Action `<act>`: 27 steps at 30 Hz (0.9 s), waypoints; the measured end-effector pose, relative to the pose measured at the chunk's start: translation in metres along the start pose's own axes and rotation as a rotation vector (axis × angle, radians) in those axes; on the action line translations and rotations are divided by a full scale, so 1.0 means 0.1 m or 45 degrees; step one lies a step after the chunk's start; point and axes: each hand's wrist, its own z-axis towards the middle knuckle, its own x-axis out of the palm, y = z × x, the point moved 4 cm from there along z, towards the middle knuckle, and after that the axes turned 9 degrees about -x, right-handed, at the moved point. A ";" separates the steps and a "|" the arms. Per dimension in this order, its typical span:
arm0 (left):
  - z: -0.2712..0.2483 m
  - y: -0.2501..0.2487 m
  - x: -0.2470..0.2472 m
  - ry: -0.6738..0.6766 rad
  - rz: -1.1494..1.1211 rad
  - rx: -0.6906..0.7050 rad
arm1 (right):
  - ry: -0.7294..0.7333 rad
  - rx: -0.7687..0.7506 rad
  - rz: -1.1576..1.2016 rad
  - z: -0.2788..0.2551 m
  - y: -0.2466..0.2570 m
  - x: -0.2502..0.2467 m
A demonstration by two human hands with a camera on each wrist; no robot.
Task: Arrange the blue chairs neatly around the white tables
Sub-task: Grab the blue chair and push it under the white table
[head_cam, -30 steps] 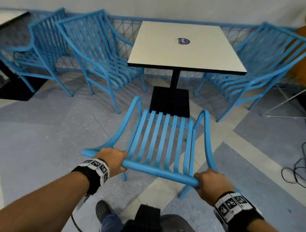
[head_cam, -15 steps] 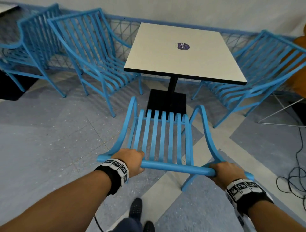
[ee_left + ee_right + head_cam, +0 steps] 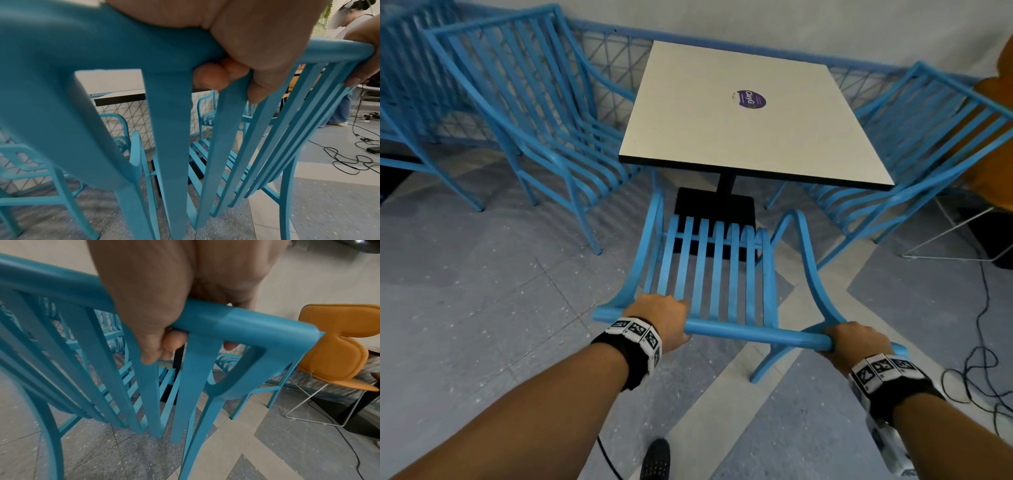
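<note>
1. The left hand [image 3: 661, 315] is gripping the top rail of the near chair [image 3: 717, 270], fingers curled under the bar toward its left end; the left wrist view is showing fingertips [image 3: 209, 78] tucked beneath the rail.
2. The right hand [image 3: 856, 339] is gripping the same rail toward its right end, fingers wrapped under it in the right wrist view.
3. The near chair is standing on the floor on the near side of the tabletop [image 3: 743, 113], facing it. Its seat front is reaching the black base [image 3: 714, 205], but it does not look tucked under the near edge yet, and it is sitting slightly askew to that edge.
4. A second chair [image 3: 544, 113] is standing at the left side of the tabletop, seat touching or just under that edge, angled rather than square.
5. A third chair [image 3: 914, 150] is sitting at the right side of the tabletop, seat partly beneath it.
6. A fourth chair [image 3: 404, 89] is standing farther left of the tabletop, near a dark corner at the frame's edge; which table it belongs to I cannot tell.
7. Judging from this, the task is well under way: the near chair is needing a final push and squaring, and the left chair probably a straightening.
</note>
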 end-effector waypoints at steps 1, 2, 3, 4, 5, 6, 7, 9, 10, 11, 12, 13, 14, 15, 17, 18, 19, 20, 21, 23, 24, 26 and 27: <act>0.06 0.01 -0.02 0.000 -0.002 0.002 | 0.002 0.008 -0.003 0.05 -0.01 -0.02; 0.11 0.02 -0.04 -0.001 -0.012 0.004 | 0.005 0.014 -0.005 0.10 -0.02 -0.04; 0.16 0.03 -0.05 0.000 -0.023 0.007 | 0.009 0.020 -0.007 0.15 -0.04 -0.05; 0.21 0.04 -0.07 -0.003 -0.030 0.009 | 0.008 0.022 -0.006 0.20 -0.05 -0.06; 0.26 0.04 -0.09 -0.006 -0.028 0.011 | 0.008 0.024 -0.004 0.24 -0.07 -0.07; 0.30 0.04 -0.11 -0.013 -0.019 0.016 | 0.003 0.022 -0.004 0.29 -0.09 -0.07; 0.35 0.04 -0.13 -0.018 -0.009 0.023 | 0.003 0.025 -0.010 0.34 -0.11 -0.07; 0.43 0.04 -0.17 -0.017 0.000 0.035 | 0.000 0.031 -0.017 0.43 -0.16 -0.08; 0.46 0.03 -0.18 -0.010 0.001 0.033 | -0.005 0.028 -0.013 0.47 -0.19 -0.07; 0.49 0.03 -0.20 -0.002 0.002 0.029 | -0.006 0.020 -0.004 0.50 -0.21 -0.07; 0.51 0.03 -0.21 0.000 0.008 0.025 | -0.006 0.005 0.008 0.54 -0.23 -0.06; 0.53 0.03 -0.22 -0.004 0.019 0.020 | -0.003 -0.013 0.014 0.58 -0.25 -0.04; 0.55 0.03 -0.23 -0.008 0.029 0.015 | 0.005 -0.035 0.010 0.61 -0.27 -0.03; 0.55 0.02 -0.22 -0.002 0.039 0.007 | 0.024 -0.055 -0.004 0.62 -0.28 -0.02; 0.55 0.02 -0.22 0.007 0.062 -0.002 | 0.042 -0.097 -0.031 0.60 -0.28 -0.03; 0.54 0.01 -0.21 0.015 0.071 -0.011 | 0.042 -0.116 -0.032 0.59 -0.28 -0.03; 0.54 0.01 -0.22 0.025 0.076 -0.026 | 0.041 -0.129 -0.029 0.59 -0.28 -0.04; 0.54 0.01 -0.23 0.036 0.075 -0.045 | 0.041 -0.136 -0.027 0.59 -0.29 -0.06; 0.54 0.00 -0.24 0.044 0.073 -0.067 | 0.042 -0.141 -0.022 0.58 -0.29 -0.07; 0.49 -0.02 -0.26 0.065 0.059 -0.113 | 0.047 -0.163 0.012 0.55 -0.29 -0.08; 0.46 -0.04 -0.27 0.073 0.040 -0.138 | 0.040 -0.175 0.035 0.53 -0.29 -0.07; 0.41 -0.09 -0.28 0.072 0.010 -0.178 | 0.015 -0.202 0.049 0.49 -0.31 -0.04; 0.39 -0.11 -0.28 0.076 0.003 -0.193 | 0.004 -0.215 0.042 0.48 -0.32 -0.03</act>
